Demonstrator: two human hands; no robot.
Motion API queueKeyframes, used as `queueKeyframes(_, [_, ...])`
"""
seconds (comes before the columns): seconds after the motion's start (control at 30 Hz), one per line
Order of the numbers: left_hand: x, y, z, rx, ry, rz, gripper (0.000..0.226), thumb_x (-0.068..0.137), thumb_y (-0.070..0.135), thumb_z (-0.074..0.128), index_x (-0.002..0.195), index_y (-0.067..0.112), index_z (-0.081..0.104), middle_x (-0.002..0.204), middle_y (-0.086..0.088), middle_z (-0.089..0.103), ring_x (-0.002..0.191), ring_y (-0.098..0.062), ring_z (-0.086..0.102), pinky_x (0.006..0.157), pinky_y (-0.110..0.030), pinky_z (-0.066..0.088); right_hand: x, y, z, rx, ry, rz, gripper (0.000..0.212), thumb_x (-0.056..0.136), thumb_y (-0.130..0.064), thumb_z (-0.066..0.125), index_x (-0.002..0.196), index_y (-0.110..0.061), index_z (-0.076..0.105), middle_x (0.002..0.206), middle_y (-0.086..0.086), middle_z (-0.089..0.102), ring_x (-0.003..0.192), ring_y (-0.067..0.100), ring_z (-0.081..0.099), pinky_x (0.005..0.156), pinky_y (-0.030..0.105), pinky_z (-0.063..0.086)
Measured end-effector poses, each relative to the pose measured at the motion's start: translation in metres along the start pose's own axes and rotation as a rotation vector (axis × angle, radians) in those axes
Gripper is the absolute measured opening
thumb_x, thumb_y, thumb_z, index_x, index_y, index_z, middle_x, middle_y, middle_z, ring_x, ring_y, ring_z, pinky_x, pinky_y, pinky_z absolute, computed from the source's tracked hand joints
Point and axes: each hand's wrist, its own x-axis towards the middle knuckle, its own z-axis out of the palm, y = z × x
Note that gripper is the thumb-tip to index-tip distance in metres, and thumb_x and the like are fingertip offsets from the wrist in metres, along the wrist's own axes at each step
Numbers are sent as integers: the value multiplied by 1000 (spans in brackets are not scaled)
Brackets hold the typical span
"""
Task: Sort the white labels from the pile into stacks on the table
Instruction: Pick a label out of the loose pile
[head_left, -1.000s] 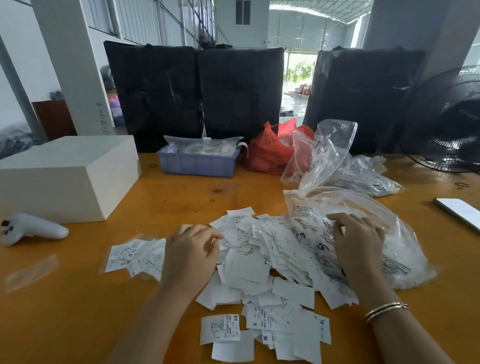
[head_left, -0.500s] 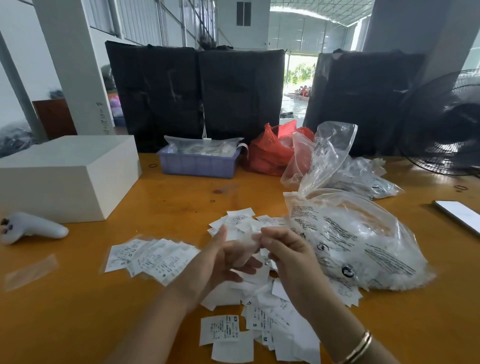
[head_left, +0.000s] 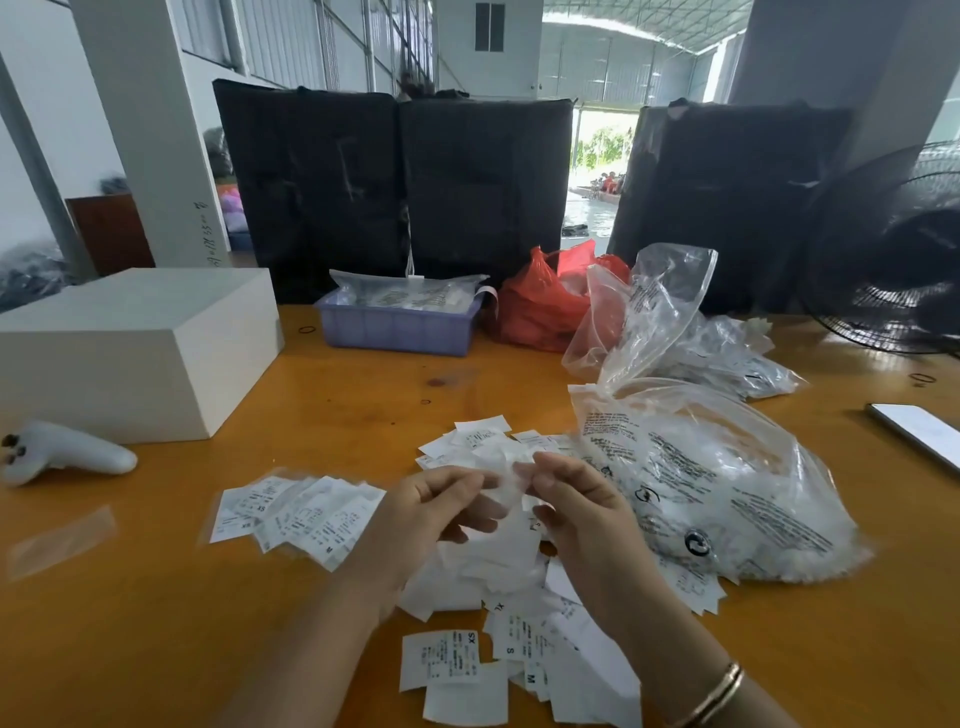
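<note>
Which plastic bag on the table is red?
The red bag at the back, between the purple tray and the clear bags. Every other bag is see-through.

Both hands, left hand (head_left: 426, 512) and right hand (head_left: 582, 512), pinch a blurred label (head_left: 506, 480) above the pile (head_left: 524, 618)

Wooden table (head_left: 337, 410), orange-brown, with goods spread across it.

We note a white box (head_left: 130, 353) and white controller (head_left: 62, 454) far left, a purple basket (head_left: 397, 327) and red bag (head_left: 545, 306) at the far edge, clear bags (head_left: 717, 483) right, a loose label pile (head_left: 498, 571) near centre, a fanned label row (head_left: 301, 512) to its left.
</note>
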Motion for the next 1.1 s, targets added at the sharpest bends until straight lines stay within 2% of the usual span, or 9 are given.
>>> queueKeyframes(0.1, [2,-3,1,68,86,41,16,92,23,59,89,24,75,83,0,76,76,-12,71,59,-15,50,1,0,-1,25,-13,-7,25,71,-26,69,95,-22,75,103,8,73,94,18,69,80,29,48])
queueKeyframes(0.23, [4,-5,-2,147,131,96,10,89,24,64,87,21,73,79,3,75,70,-6,69,55,-10,46,1,-5,1,-65,3,27,60,70,-56,65,114,-17,63,104,7,73,90,24,70,70,29,54])
queueKeyframes(0.4, [2,-4,1,178,140,99,15,93,25,58,89,21,72,77,4,74,72,-8,67,61,-13,48,2,-2,0,-439,8,77,8,86,-13,68,93,-11,70,79,7,74,65,13,68,61,20,54])
queueKeyframes(0.53, [1,-2,0,-101,-53,-17,53,77,60,63,113,21,62,97,-1,73,92,-18,69,73,-24,54,2,-2,-2,-206,37,105,4,87,-10,66,86,-6,68,77,12,73,60,15,65,55,21,53])
queueKeyframes(0.63, [1,-4,3,-33,-14,-24,33,80,40,69,106,20,66,96,3,74,94,-13,69,70,-19,53,1,0,1,-196,8,92,5,87,-10,66,87,-6,67,80,14,73,58,15,63,54,21,51])
queueKeyframes(0.8, [8,-5,-5,-370,278,-49,10,85,18,62,92,12,66,95,-4,75,90,-17,72,76,-29,51,5,3,-2,-829,-5,-188,7,92,-31,59,87,-29,64,78,-7,70,58,2,54,53,17,45])
queueKeyframes(0.87, [10,-4,-13,-423,337,-32,4,88,11,61,90,12,64,94,-8,75,88,-19,73,75,-31,51,7,4,-9,-1317,-94,-337,11,92,-38,55,101,-37,62,97,-21,63,78,-7,49,69,12,41])
queueKeyframes(0.93, [12,-5,-17,-412,385,-21,5,89,9,61,88,12,64,91,-10,75,83,-19,73,73,-30,52,10,11,-14,-1634,-241,-391,32,91,-45,51,121,-37,56,120,-22,54,105,0,41,89,17,33])
queueKeyframes(1.1, [13,-13,-17,-230,437,11,5,89,13,64,93,14,66,86,-4,75,80,-15,72,73,-30,53,12,20,-13,-1829,-306,-468,41,93,-48,40,129,-33,52,126,-14,54,112,13,41,91,31,24])
